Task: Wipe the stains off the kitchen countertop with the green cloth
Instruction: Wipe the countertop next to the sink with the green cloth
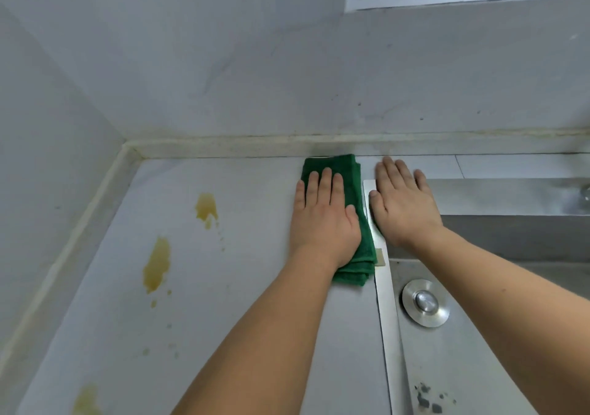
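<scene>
A folded green cloth lies on the pale grey countertop near the back wall, right beside the sink's rim. My left hand presses flat on the cloth, fingers together and extended. My right hand lies flat with fingers spread on the sink's metal rim, holding nothing. Yellow-brown stains mark the counter to the left: one farther back, a larger one nearer, and a third at the bottom edge, with small droplets between them.
A steel sink with a round drain stopper fills the lower right. Its metal rim strip runs along the counter. White tiled walls meet at the back left corner, with discoloured sealant along the joints. A tap part shows far right.
</scene>
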The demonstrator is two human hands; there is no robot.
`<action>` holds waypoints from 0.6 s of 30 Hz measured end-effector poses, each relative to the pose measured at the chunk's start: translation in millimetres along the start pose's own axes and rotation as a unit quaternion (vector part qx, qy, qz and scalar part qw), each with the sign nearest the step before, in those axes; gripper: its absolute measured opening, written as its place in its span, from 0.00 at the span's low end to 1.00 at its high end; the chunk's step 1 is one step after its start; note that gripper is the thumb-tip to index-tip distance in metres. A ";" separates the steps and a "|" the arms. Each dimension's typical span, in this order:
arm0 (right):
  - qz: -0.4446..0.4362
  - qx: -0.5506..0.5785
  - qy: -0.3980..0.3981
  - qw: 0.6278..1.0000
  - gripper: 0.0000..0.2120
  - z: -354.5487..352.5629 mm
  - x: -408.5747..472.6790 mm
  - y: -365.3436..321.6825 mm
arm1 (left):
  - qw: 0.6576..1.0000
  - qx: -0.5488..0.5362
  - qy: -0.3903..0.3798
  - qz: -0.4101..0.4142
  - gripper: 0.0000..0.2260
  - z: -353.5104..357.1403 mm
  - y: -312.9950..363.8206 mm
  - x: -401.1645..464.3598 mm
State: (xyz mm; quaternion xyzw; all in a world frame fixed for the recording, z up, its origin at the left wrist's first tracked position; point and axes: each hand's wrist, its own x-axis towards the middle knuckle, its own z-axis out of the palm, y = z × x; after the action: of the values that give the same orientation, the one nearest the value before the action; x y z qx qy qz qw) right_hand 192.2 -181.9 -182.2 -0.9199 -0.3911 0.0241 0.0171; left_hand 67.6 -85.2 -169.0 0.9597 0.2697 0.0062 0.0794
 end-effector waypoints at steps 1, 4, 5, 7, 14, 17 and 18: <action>0.005 0.005 -0.012 1.000 0.33 -3.2 0.6 -1.8 | 1.000 -0.006 -0.002 -0.002 0.28 -2.9 -5.5 -15.4; 0.060 0.025 -0.052 0.997 0.30 -6.9 -3.5 -16.0 | 1.000 -0.002 -0.019 -0.017 0.28 -4.2 -24.1 -64.9; 0.078 0.038 -0.055 0.995 0.30 -5.8 -10.4 -26.4 | 0.999 0.001 -0.020 -0.030 0.29 -3.9 -31.2 -81.2; 0.103 0.077 -0.043 0.991 0.30 -5.1 -32.0 -49.8 | 0.998 0.007 -0.017 -0.054 0.30 -7.0 -43.4 -109.3; 0.115 0.088 -0.012 0.989 0.31 2.3 -48.2 -63.5 | 0.998 0.018 -0.038 -0.056 0.32 -15.7 -59.9 -99.7; 0.110 0.075 0.005 0.991 0.34 7.4 -46.7 -65.5 | 0.997 0.033 -0.023 -0.059 0.30 -15.1 -69.3 -42.9; 0.109 0.075 0.016 0.991 0.35 9.2 -47.2 -65.8 | 0.997 0.041 -0.018 -0.060 0.29 -15.6 -71.5 -22.4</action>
State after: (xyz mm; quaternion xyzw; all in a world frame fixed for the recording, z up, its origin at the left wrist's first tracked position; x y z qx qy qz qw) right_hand 111.6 -170.2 -186.6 -0.9535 -0.2850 0.0406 0.0895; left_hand 10.7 -34.3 -164.1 0.9441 0.3255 -0.0268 0.0454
